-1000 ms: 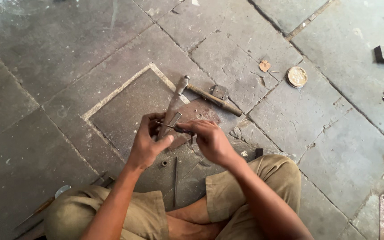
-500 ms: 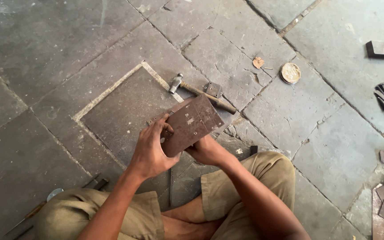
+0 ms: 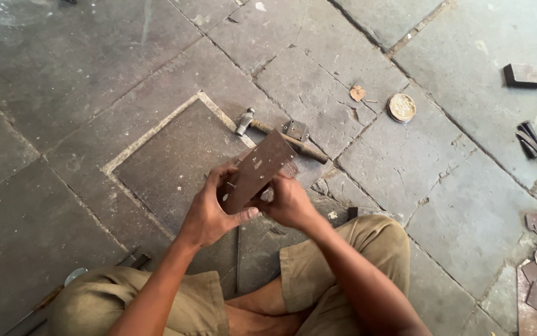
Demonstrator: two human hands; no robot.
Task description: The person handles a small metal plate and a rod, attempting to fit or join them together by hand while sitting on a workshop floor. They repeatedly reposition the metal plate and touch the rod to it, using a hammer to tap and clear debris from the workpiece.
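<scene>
Rusty metal plate [image 3: 257, 169] is sitting at frame centre, its long axis tilting toward the upper right. Left hand [image 3: 209, 211] is clasping its lower end; right hand [image 3: 288, 202] is gripping from beneath, both equally close.

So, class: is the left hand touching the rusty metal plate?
Touching. The head view shows the left hand wrapped around the metal plate's lower edge, thumb pressed beneath it.

Head view, steeply down, close overhead
</scene>
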